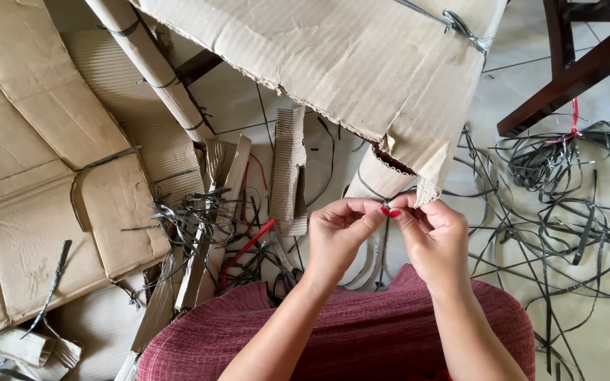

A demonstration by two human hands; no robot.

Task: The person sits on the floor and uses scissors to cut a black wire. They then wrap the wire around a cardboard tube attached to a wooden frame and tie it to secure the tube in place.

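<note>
My left hand [339,231] and my right hand [433,236] meet fingertip to fingertip just below the torn lower corner of a large sheet of corrugated cardboard [361,63]. Between the fingers runs a thin dark strap [385,243], pinched by both hands and hanging down between them. A rolled cardboard tube [375,176] bound with a dark strap stands just behind the hands, under the sheet's corner. My lap in dark red cloth [361,331] lies below.
Flattened cardboard boxes [37,176] cover the floor at left, and a long cardboard roll [153,67] leans across them. Cardboard strips and strap cuttings [213,219] lie in the middle. A tangle of dark straps [566,190] spreads at right beneath dark wooden furniture legs [573,63].
</note>
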